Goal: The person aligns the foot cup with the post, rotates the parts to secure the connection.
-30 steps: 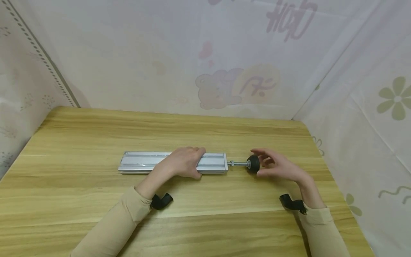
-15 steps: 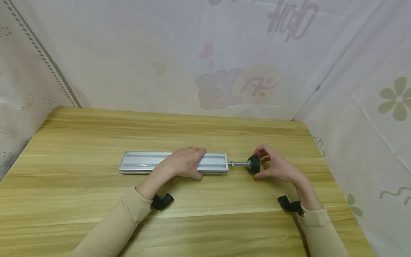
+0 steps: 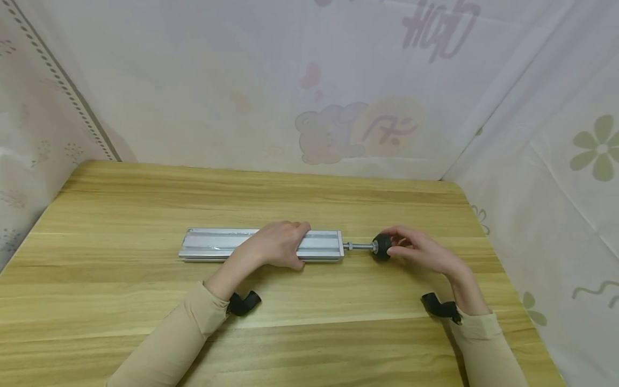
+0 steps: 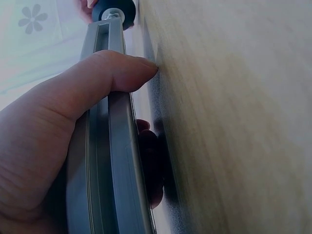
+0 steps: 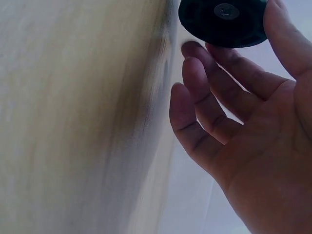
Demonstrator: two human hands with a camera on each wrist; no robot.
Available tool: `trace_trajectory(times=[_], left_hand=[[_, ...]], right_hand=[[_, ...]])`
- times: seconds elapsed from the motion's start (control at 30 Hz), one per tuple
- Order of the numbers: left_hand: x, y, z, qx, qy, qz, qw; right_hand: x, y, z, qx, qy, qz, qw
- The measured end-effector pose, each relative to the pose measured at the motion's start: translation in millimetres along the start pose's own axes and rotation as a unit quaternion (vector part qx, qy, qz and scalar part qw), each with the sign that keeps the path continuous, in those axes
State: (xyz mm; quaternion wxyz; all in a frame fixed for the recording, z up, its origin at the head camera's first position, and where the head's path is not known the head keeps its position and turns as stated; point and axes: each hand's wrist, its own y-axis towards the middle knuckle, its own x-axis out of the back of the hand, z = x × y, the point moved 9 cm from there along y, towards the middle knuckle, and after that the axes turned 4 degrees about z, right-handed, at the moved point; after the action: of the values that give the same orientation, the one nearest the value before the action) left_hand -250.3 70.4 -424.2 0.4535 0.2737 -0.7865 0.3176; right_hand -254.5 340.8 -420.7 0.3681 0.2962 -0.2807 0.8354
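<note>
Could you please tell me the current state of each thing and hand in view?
aluminium rail: lying flat on the table.
threaded rod: sticking out of the rail's right end.
black foot: on the rod's tip.
left hand: gripping the rail.
right hand: pinching the foot.

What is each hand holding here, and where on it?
Left hand grips the silver aluminium rail near its right end; right hand pinches the black round knob by its rim.
</note>
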Motion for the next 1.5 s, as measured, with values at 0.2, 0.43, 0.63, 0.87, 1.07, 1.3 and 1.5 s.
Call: trace_trajectory(times=[0.2, 0.43, 0.63, 0.87, 1.07, 1.3, 1.5], left_hand=[[0.1, -0.2, 0.6, 0.002, 0.002, -0.002, 1.0], [-0.1, 0.1, -0.1, 0.001, 0.004, -0.004, 1.0], [0.2, 0.4, -0.5, -0.002, 0.009, -0.008, 0.9999], [0.4, 0.1, -0.6, -0.002, 0.009, -0.007, 0.9999], [0.9, -0.4, -0.7, -0.001, 0.007, -0.008, 0.9999], [0.4, 0.1, -0.4, 0.001, 0.003, -0.005, 1.0], [-0.4, 0.3, 0.2, 0.002, -0.001, -0.003, 1.0]], right_hand=[[1, 0, 1, 0.002, -0.002, -0.002, 1.0], [4, -1, 8, 0.018, 0.018, -0.016, 1.0], [3, 3, 10, 0.016, 0.007, -0.037, 0.999], [3, 4, 12, 0.014, -0.015, -0.057, 0.998], [6, 0, 9, -0.004, -0.014, -0.057, 0.998], [6, -4, 11, 0.035, -0.001, -0.038, 0.999], [2, -3, 8, 0.025, 0.042, -0.009, 0.999]])
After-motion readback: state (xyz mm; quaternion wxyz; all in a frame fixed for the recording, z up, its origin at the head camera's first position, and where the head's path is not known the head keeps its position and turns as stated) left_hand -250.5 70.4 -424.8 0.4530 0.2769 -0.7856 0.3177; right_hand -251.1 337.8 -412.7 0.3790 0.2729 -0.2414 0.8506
